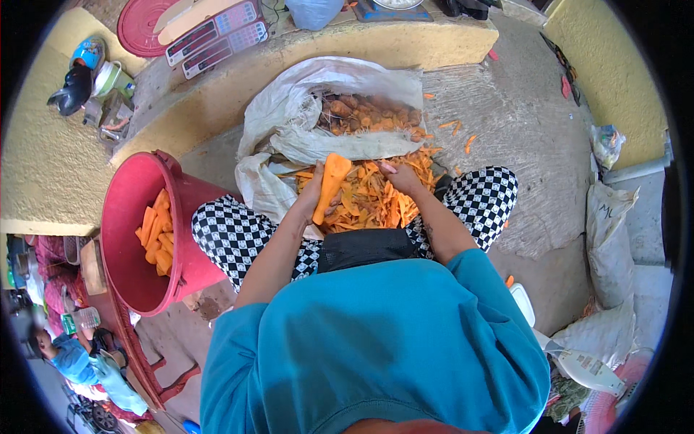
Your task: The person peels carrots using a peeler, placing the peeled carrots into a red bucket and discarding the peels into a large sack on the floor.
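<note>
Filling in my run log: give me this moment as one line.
left hand: holds peeled carrot | right hand: on peel pile | red bucket: peeled carrots | white sack: unpeeled ones

— What's that tub made of?
— The red tub (126, 217) looks like smooth, slightly glossy plastic. The white sack (289, 108) is woven plastic cloth, creased and matt.
— And the floor?
— The floor (506, 116) is rough grey concrete, scored with fine lines.
— The carrot?
— The peeled carrot (330, 184) looks moist and smooth; the peelings (369, 199) are thin, limp strips.
</note>
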`<state>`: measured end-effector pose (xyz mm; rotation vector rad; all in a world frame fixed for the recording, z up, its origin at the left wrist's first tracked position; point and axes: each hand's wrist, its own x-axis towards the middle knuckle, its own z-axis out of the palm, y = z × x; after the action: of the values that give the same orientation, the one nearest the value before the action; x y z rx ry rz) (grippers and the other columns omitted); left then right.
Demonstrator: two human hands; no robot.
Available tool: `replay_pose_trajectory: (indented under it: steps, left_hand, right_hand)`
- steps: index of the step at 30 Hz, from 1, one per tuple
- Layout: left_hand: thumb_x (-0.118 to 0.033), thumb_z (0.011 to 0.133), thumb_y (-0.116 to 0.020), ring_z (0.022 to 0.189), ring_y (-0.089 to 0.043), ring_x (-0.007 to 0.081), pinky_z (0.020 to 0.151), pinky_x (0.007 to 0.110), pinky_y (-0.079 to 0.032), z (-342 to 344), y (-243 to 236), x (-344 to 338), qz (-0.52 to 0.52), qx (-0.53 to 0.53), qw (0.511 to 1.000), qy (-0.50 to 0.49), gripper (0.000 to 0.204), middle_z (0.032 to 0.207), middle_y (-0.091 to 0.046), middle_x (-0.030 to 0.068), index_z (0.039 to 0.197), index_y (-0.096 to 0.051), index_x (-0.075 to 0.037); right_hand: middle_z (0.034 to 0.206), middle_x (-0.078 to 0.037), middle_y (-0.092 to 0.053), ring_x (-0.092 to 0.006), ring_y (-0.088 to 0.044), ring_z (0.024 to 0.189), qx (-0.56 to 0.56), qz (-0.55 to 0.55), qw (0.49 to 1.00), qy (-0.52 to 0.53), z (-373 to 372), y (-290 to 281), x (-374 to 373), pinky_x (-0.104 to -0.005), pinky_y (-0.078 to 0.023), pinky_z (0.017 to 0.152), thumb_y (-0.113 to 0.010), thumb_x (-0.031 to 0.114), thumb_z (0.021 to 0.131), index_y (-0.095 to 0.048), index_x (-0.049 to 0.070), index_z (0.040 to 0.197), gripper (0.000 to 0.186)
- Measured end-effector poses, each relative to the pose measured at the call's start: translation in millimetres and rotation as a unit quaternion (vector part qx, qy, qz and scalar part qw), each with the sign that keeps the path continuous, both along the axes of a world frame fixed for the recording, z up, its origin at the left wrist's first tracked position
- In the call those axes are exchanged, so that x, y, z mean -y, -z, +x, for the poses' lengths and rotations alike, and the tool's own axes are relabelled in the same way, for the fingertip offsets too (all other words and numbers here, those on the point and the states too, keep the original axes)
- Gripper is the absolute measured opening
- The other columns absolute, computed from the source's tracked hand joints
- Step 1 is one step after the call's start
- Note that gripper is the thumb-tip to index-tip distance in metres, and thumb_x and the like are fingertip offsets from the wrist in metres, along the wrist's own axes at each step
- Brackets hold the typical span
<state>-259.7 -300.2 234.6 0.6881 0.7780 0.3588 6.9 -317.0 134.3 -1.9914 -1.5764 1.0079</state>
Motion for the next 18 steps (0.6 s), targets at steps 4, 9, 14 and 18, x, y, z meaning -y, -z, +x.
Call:
replay_pose_trajectory:
  steps: [4, 9, 14, 18]
  left_hand:
    - [-0.073, 0.085, -0.018, 0.041, -0.042, 0.0132, 0.039, 0.025, -0.038, -6.2, 4.4, -8.4, -0.027, 0.109, 0.994, 0.01, 0.075, 0.055, -0.044, 0.0038, 0.114, -0.051, -0.012]
    - [-0.069, 0.088, -0.018, 0.044, -0.043, 0.0134, 0.042, 0.025, -0.038, 16.6, 1.4, -9.0, -0.049, -0.029, 0.996, -0.07, 0.072, 0.059, -0.047, 0.0047, 0.111, -0.052, -0.01]
    - [-0.058, 0.095, -0.015, 0.042, -0.041, 0.012, 0.039, 0.024, -0.036, 6.7, 24.8, -18.7, -0.053, 0.008, 0.998, -0.043, 0.062, 0.058, -0.047, 0.0038, 0.108, -0.052, -0.01]
    - [-0.053, 0.097, -0.013, 0.039, -0.038, 0.0114, 0.037, 0.023, -0.032, 12.4, 7.9, -16.3, -0.023, -0.027, 0.999, 0.0, 0.057, 0.054, -0.044, 0.0026, 0.108, -0.05, -0.012]
  right_hand:
    - [0.081, -0.023, -0.064, -0.0342, -0.064, 0.076, -0.097, -0.089, 0.991, 0.034, -4.0, -9.2, 7.6, -0.0396, -0.049, 0.067, -0.051, 0.036, 0.085, -0.065, -0.001, 0.09, 0.04]
    - [0.087, -0.018, -0.066, -0.033, -0.065, 0.079, -0.166, 0.121, 0.979, 0.009, -40.0, -47.3, 28.4, -0.0366, -0.05, 0.07, -0.055, 0.026, 0.081, -0.062, 0.009, 0.11, 0.035]
    - [0.095, -0.015, -0.066, -0.0319, -0.064, 0.083, -0.142, 0.14, 0.975, -0.101, -50.1, -64.8, 39.9, -0.0378, -0.051, 0.072, -0.063, 0.021, 0.073, -0.058, 0.017, 0.119, 0.047]
    - [0.089, -0.014, -0.066, -0.0329, -0.064, 0.079, -0.07, 0.134, 0.981, -0.124, -45.8, -65.3, 39.9, -0.04, -0.051, 0.069, -0.069, 0.027, 0.07, -0.058, 0.02, 0.119, 0.051]
